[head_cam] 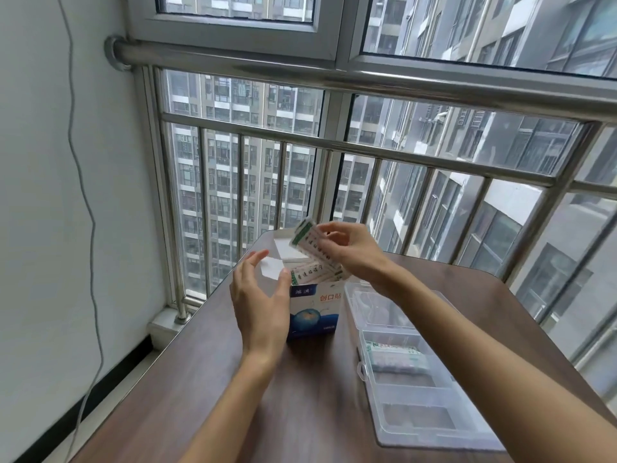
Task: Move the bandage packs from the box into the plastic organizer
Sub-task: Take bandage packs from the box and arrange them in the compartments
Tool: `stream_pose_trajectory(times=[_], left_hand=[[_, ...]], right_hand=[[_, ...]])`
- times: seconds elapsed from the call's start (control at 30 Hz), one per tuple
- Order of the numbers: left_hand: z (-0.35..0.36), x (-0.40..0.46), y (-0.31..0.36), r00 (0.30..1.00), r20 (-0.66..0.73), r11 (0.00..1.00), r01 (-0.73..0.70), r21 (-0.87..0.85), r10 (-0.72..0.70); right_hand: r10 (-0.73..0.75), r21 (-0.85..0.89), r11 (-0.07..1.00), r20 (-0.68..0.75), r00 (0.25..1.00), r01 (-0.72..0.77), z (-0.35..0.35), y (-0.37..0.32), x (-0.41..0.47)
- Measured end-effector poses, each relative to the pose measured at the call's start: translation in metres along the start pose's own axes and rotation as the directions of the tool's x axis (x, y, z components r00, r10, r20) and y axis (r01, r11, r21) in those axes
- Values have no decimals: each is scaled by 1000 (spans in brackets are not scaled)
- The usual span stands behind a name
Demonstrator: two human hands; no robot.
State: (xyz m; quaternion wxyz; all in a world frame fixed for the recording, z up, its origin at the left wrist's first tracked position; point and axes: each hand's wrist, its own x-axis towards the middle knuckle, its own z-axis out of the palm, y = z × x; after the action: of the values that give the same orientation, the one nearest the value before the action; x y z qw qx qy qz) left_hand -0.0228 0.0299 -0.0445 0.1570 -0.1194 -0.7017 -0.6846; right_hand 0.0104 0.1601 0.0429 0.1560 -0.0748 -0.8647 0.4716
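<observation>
A blue-and-white bandage box (314, 314) stands open on the brown table (300, 396), its white flaps up. Several green-and-white bandage packs (315, 275) stick out of its top. My left hand (262, 295) curls around the box's left side and steadies it. My right hand (354, 252) pinches a bandage pack (305, 237) and holds it tilted above the box. To the right lies the clear plastic organizer (420, 392), lid open, with bandage packs (395, 357) in a middle compartment.
A steel railing (367, 152) and windows stand right behind the table's far edge. A white wall with a hanging grey cable (90, 228) is on the left. The organizer's nearer compartments (417, 417) hold nothing.
</observation>
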Motion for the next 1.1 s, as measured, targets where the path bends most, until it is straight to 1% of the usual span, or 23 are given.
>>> stream_pose_trajectory(times=[0.1, 0.17, 0.23, 0.3, 0.37, 0.4, 0.47, 0.5, 0.53, 0.57, 0.6, 0.67, 0.7, 0.77, 0.83, 0.87, 0.93, 1.0, 1.1], left_hand=[[-3, -2, 7, 995, -85, 998, -55, 21, 57], [-7, -4, 20, 990, -121, 995, -78, -54, 71], [-9, -9, 36, 997, -54, 980, -66, -187, 57], [-7, -17, 50, 995, 79, 971, -45, -235, 65], [0, -25, 58, 962, 267, 978, -1, -209, 58], [4, -28, 59, 923, 382, 982, 33, -186, 42], [15, -34, 63, 793, 608, 974, 153, -167, -21], [19, -36, 64, 730, 680, 957, 238, -168, -62], [24, -40, 66, 689, 718, 930, 321, -178, -100], [27, -42, 66, 675, 726, 902, 386, -196, -131], [28, -45, 65, 682, 716, 886, 415, -207, -152], [31, -55, 63, 713, 680, 889, 409, -206, -171], [32, -61, 61, 724, 666, 887, 412, -211, -178], [33, -69, 58, 741, 638, 853, 457, -252, -209], [37, -72, 56, 739, 633, 843, 476, -249, -230], [38, -73, 56, 724, 648, 841, 487, -236, -237], [38, -73, 54, 679, 684, 820, 533, -209, -267], [37, -74, 52, 663, 700, 827, 530, -187, -266], [37, -76, 48, 690, 671, 821, 530, -212, -272]], right_hand=[[104, 247, 966, -121, 987, -72, -1, -3, 3], [202, 466, 878, -155, 967, -109, -7, -10, 1], [264, 641, 756, -107, 959, -136, -16, -18, -10], [271, 711, 682, -29, 962, -171, -25, -23, -29], [258, 706, 676, 43, 965, -212, -32, -18, -52], [244, 687, 691, 69, 967, -224, -34, -15, -63], [231, 618, 752, 78, 970, -229, -37, -3, -79], [235, 575, 786, 62, 970, -228, -37, 2, -85], [246, 529, 818, 31, 969, -225, -38, 10, -91], [254, 479, 850, -11, 967, -218, -37, 16, -96], [258, 426, 880, -63, 964, -207, -36, 23, -100], [259, 355, 914, -140, 956, -196, -35, 37, -107], [268, 357, 912, -144, 953, -203, -34, 43, -111], [304, 446, 865, -97, 948, -231, -31, 51, -116], [351, 579, 771, -41, 936, -264, -32, 55, -118], [369, 625, 731, -26, 929, -273, -33, 56, -118], [395, 654, 701, -23, 918, -285, -35, 59, -119], [411, 622, 724, -41, 911, -299, -32, 59, -122], [389, 503, 821, -148, 909, -270, -24, 59, -125]])
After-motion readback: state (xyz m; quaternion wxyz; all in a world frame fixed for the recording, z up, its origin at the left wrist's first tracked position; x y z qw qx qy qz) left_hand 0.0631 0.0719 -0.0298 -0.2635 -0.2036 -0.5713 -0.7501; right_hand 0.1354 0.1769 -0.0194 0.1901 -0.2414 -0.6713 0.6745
